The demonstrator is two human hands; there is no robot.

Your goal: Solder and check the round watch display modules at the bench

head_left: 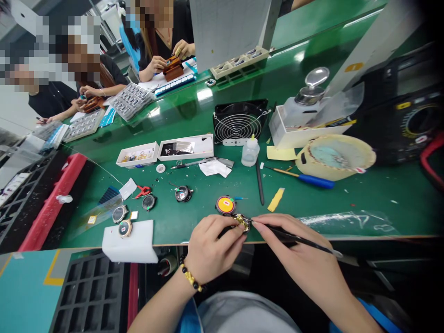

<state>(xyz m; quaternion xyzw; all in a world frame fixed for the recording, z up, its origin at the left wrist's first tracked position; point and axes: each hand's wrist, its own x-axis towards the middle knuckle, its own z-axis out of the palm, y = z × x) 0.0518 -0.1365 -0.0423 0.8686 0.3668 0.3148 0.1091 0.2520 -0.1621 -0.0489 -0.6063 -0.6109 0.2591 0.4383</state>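
At the bench's front edge, my left hand point(215, 243) pinches a small round watch part point(242, 223) with a gold-coloured, shiny inside. My right hand point(305, 259) holds a slim black pointed tool point(298, 237) like a pen, its tip at the part; I cannot tell its exact kind. Just beyond my left fingers lies a watch case point(225, 204) with a yellow-orange disc on it. Farther left are a dark watch case point(182, 194) and a smaller one point(149, 202). A gold-rimmed watch case point(125, 228) rests on a white foam block point(142, 240), beside a silver-rimmed case point(120, 213).
Behind my hands stand a fan point(239, 122), a dropper bottle point(250, 151), a cream bowl point(336, 157) and two white parts trays point(187, 147). A blue-handled screwdriver point(315, 181) and a black stick point(260, 185) lie nearby. Co-workers' hands point(157, 64) are busy at the far left.
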